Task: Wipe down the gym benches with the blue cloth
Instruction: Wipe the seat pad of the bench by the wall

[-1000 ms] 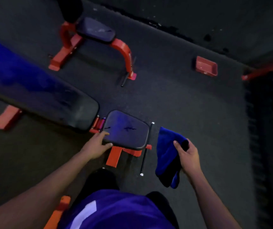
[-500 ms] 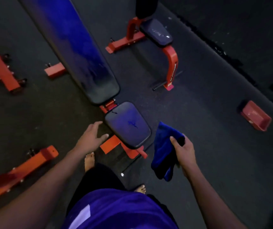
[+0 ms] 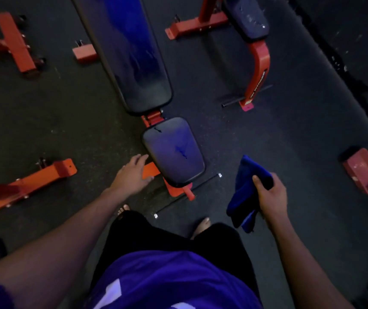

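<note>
The crumpled blue cloth (image 3: 246, 190) is gripped in the right hand (image 3: 271, 194), held beside the dark padded bench seat (image 3: 174, 151) on its orange frame; the left hand (image 3: 131, 173) is spread open by the seat's edge

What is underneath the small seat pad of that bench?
Under the seat pad an orange frame pokes out, with a crossbar by the open left hand and a thin black rod on the floor. The pad hides its mounting.

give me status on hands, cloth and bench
Left hand open beside seat pad. Right hand grips cloth, off the bench. Nothing in the way.
</note>
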`<state>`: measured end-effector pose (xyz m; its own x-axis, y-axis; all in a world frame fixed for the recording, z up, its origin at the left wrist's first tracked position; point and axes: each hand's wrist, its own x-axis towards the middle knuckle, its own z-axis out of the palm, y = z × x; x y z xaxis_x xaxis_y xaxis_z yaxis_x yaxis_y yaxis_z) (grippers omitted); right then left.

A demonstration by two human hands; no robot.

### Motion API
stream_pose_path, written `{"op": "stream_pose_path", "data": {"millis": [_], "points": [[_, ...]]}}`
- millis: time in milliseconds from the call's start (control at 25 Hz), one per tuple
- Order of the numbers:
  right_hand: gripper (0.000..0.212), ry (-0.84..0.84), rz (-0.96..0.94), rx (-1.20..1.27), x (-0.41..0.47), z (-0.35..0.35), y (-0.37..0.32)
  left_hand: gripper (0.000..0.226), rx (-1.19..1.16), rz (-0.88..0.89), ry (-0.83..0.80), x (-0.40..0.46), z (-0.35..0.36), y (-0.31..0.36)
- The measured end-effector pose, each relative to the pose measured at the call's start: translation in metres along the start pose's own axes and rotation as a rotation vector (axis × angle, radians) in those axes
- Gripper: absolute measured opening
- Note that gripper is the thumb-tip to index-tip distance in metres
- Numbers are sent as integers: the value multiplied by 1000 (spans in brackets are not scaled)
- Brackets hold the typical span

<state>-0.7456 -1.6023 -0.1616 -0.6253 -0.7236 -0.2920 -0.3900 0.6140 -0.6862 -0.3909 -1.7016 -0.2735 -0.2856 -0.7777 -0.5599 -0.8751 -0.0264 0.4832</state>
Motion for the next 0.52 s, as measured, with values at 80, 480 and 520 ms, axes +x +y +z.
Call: {"op": "stream_pose_path", "data": {"millis": [80, 480, 520], "points": [[4, -67, 6, -1, 29, 2, 11, 82, 10, 2, 29, 16, 11, 20], [6, -534, -25, -92, 218, 68, 87, 79, -76, -346, 132, 108, 174, 94], [6, -566, -14, -76, 230, 84, 92, 74, -54, -354, 179, 123, 180, 96]]}}
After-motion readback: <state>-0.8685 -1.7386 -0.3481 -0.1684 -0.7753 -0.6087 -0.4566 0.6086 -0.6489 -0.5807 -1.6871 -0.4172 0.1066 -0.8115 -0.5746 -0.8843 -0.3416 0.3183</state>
